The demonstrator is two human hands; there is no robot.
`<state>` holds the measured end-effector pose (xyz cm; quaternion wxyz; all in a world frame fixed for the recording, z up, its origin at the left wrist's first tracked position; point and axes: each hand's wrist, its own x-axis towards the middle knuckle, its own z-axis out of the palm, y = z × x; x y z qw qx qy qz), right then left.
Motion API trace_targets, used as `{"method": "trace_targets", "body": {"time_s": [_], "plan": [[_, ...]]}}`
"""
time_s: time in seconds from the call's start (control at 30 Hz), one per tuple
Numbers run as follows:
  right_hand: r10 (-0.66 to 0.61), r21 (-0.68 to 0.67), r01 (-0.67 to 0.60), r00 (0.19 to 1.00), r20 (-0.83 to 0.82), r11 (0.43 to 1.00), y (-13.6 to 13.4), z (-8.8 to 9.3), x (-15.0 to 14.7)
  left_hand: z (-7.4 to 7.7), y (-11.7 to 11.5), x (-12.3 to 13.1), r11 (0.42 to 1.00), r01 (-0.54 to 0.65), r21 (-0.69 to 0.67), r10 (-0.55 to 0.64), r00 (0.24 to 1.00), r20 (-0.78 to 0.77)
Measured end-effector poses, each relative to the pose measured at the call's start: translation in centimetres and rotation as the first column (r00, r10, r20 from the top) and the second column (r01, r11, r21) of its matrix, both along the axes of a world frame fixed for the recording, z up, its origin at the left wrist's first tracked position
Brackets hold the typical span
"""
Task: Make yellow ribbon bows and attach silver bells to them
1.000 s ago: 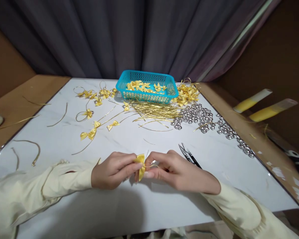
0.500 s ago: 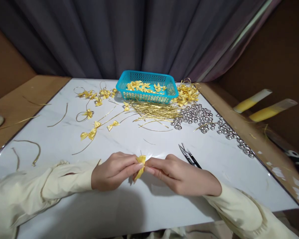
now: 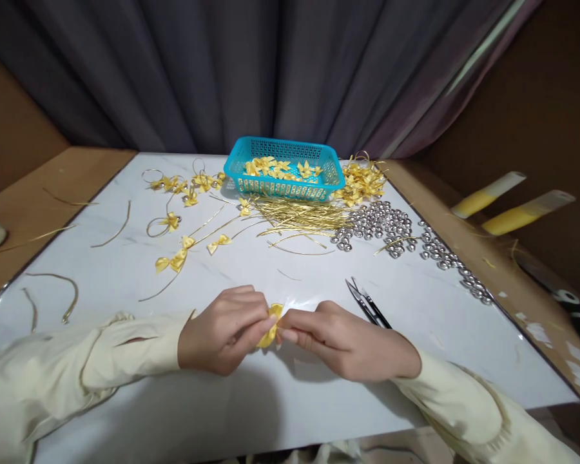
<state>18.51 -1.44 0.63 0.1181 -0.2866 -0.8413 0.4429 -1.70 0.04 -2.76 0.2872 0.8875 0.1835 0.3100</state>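
Between my hands, above the near part of the table, is a yellow satin ribbon bow point(image 3: 269, 337). My left hand point(image 3: 226, 332) is closed, with its thumb and fingers pinching the bow. From the other side my right hand point(image 3: 338, 338) comes in with thumb and forefinger pressed together at the bow's middle; what lies between those fingertips is hidden. A pair of black-handled tweezers or snips point(image 3: 367, 303) with pointed metal tips lies just beyond my right hand.
A blue plastic basket point(image 3: 284, 189) holding yellow bows stands at the back. Before it lie a bundle of gold cords point(image 3: 302, 218) and many silver beads point(image 3: 379, 222). Bows on cords point(image 3: 178, 258) lie left. Two yellow-filled tubes point(image 3: 526, 212) and black scissors point(image 3: 575, 309) are at right.
My left hand has rolled slightly, its knuckles higher, and the bow has tilted with it. The fingertips of my right hand have shifted slightly left.
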Motion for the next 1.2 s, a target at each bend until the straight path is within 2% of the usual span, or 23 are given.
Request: {"method": "trace_targets", "body": {"time_s": [0.13,0.2,0.4,0.67,0.9,1.0,1.1,1.2], "plan": [[-0.01,-0.053,0.007,0.998,-0.058,0.999,0.15,0.07,0.08,0.37,0.14,-0.26,0.959,0.067,-0.274,-0.076,0.997,-0.024],[-0.016,-0.068,0.011,0.997,-0.075,0.998,0.14,0.13,0.08,0.31,0.12,-0.42,0.932,0.094,-0.35,-0.109,0.994,-0.024],[-0.026,-0.123,0.017,0.997,-0.068,0.992,0.23,0.03,0.05,-0.04,-0.15,-0.53,0.942,0.098,-0.321,-0.113,0.993,-0.028],[-0.004,-0.172,-0.011,0.996,-0.09,0.985,0.33,0.03,0.05,0.4,-0.14,-0.41,0.918,0.14,-0.37,-0.163,0.986,-0.033],[0.003,-0.243,-0.036,0.991,-0.135,0.969,0.52,-0.4,0.12,0.38,-0.31,-0.31,0.915,0.118,-0.386,-0.144,0.989,-0.04],[0.005,-0.265,-0.043,0.99,-0.141,0.963,0.59,-0.34,0.17,0.37,-0.24,-0.33,0.847,0.114,-0.52,-0.145,0.989,-0.02],[-0.059,-0.074,0.056,0.998,-0.031,0.996,0.32,-0.06,0.24,0.29,-0.13,-0.44,0.704,0.09,-0.704,-0.107,0.994,0.02],[-0.198,0.099,0.193,0.979,0.043,0.976,-0.12,0.01,0.31,0.33,-0.09,-0.51,0.584,0.098,-0.806,-0.052,0.995,0.083]]}}
